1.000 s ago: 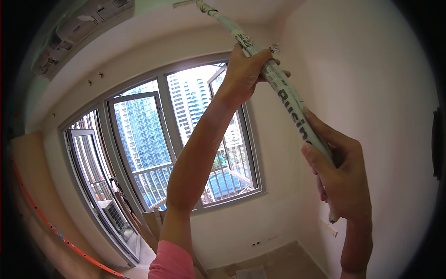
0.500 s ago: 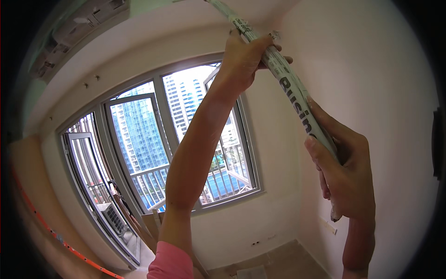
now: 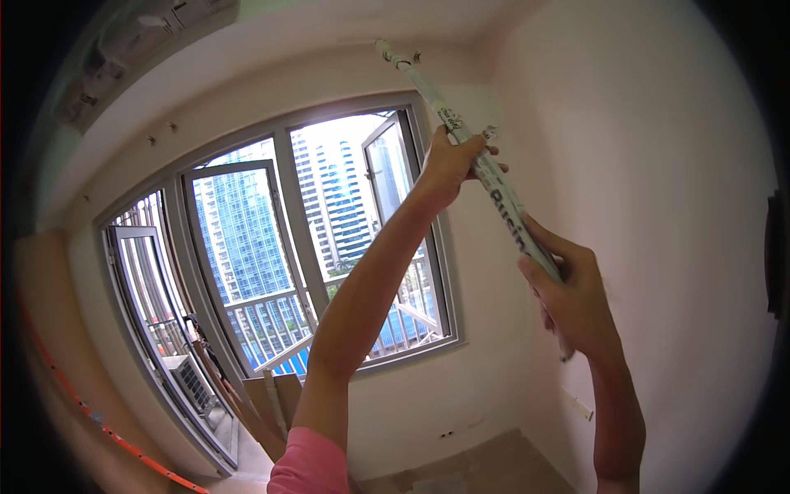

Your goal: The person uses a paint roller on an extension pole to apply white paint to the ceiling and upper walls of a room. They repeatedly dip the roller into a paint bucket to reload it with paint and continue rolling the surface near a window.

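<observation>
A long pole [image 3: 504, 206] wrapped in white printed paper slants up and to the left in front of me. My left hand [image 3: 451, 169] is closed around its upper part, with the thumb along the paper. Lower down, my right hand [image 3: 573, 290] grips the pole near its bottom end, which pokes out below the palm. The far tip of the pole, pale and smeared, is near the top of the wall, close to the ceiling [image 3: 329, 33]; I cannot tell whether it touches.
A grey-framed window [image 3: 284, 181] with open sashes fills the far wall, with a railing and tall buildings outside. Boards [image 3: 276, 399] lean below it. A plain wall [image 3: 658, 206] rises on the right. An orange strip [image 3: 123, 440] runs along the lower left.
Both hands and the pole have come lower and farther from me, and the pole's far tip has come into view. Each hand keeps its grip.
</observation>
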Action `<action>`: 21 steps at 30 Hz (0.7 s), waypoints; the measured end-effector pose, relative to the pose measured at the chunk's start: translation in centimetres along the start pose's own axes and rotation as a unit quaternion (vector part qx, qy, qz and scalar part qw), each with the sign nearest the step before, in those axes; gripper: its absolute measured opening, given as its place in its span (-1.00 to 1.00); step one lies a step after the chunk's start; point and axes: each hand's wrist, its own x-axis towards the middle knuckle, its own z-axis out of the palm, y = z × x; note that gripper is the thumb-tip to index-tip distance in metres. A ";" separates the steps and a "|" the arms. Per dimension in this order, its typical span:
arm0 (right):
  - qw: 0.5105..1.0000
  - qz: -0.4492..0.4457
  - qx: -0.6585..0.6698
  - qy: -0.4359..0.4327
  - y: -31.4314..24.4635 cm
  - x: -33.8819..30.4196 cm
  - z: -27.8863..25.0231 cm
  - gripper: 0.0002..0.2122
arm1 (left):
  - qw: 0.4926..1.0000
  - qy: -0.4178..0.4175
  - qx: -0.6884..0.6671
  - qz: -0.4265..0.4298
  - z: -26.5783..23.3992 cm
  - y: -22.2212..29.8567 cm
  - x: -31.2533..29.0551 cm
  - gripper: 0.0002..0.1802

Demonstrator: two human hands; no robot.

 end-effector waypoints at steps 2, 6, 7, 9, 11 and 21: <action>1.000 -0.010 -0.004 0.003 1.8 2.9 1.3 -0.55 | 1.000 -0.020 0.009 -0.003 -2.7 -1.7 1.8 -0.54; 0.999 -0.017 -0.040 0.019 3.4 7.5 2.9 -0.54 | 0.999 -0.029 -0.011 0.005 -6.1 -4.4 6.1 -0.54; 0.999 -0.021 -0.043 0.019 3.7 8.7 3.1 -0.55 | 0.999 -0.032 -0.022 0.011 -6.8 -4.9 7.2 -0.54; 0.998 -0.022 -0.046 0.021 4.7 10.9 3.4 -0.55 | 1.000 -0.018 -0.009 0.007 -8.0 -5.8 9.0 -0.53; 0.998 -0.021 -0.048 0.024 5.7 13.0 3.6 -0.56 | 1.000 -0.012 -0.004 0.015 -8.9 -6.5 10.6 -0.54; 0.998 -0.047 -0.039 0.030 7.1 17.2 1.4 -0.54 | 0.999 -0.027 0.035 0.029 -8.9 -7.3 14.4 -0.57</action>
